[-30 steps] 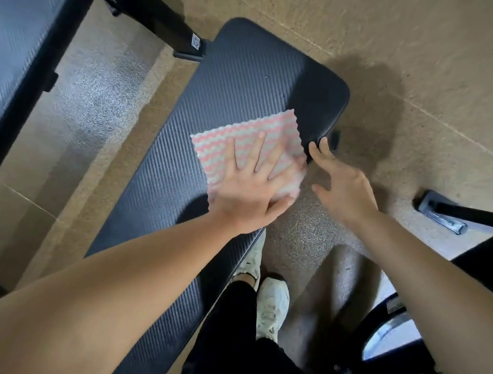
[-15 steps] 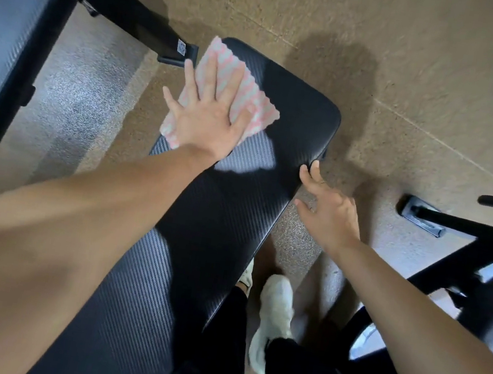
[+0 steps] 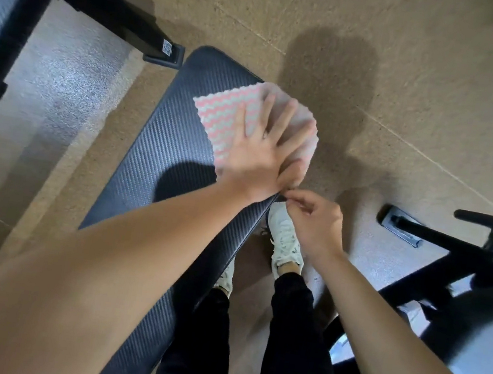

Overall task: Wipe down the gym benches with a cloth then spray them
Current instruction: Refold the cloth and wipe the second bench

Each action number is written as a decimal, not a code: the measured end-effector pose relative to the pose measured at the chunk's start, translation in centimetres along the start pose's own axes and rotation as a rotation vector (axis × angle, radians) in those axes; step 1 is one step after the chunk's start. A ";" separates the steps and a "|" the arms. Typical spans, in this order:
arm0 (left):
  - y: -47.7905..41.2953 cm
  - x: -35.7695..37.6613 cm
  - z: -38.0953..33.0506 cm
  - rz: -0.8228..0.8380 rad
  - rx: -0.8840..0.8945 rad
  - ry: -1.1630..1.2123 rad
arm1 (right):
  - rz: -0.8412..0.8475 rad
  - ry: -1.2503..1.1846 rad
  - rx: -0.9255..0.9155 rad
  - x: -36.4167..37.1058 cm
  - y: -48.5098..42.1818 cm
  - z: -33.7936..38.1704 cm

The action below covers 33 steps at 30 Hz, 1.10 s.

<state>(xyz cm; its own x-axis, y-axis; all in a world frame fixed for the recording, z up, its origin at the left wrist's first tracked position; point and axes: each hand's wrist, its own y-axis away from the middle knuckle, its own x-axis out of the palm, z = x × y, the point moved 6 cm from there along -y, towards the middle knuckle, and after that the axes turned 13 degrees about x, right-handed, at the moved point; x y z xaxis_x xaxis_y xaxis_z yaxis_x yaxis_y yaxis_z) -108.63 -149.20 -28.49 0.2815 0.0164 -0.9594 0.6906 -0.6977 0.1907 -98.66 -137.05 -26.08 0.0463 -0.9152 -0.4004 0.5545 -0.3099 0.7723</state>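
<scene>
Our cloth (image 3: 218,112) has swept back to the right edge of the table (image 3: 165,142). Our left hand (image 3: 256,156), fingers spread, presses it flat to wipe, while our right hand (image 3: 316,223) curls beside that edge, grip unclear.

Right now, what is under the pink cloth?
The black bench pad, at its far right corner; the left hand presses flat on top. The corner's surface is covered by the pink cloth and cannot be seen.

On my feed a white shoe (image 3: 283,238) stands on the tan speckled floor (image 3: 432,70). Black trousers (image 3: 296,338) sit just below the shoe, and a black machine frame (image 3: 442,240) is to its right.
</scene>
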 end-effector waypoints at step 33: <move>4.6 -6.1 8.0 -0.322 -0.669 0.345 | 0.496 0.488 -0.380 4.0 -11.5 17.5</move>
<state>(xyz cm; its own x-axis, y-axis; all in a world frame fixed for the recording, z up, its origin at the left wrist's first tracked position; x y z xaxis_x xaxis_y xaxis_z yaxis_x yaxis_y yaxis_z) -112.47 -158.21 -23.41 0.1150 0.4392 -0.8910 0.9934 -0.0474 0.1048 -119.42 -141.68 -27.94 0.6729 -0.6794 -0.2925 0.6151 0.2942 0.7315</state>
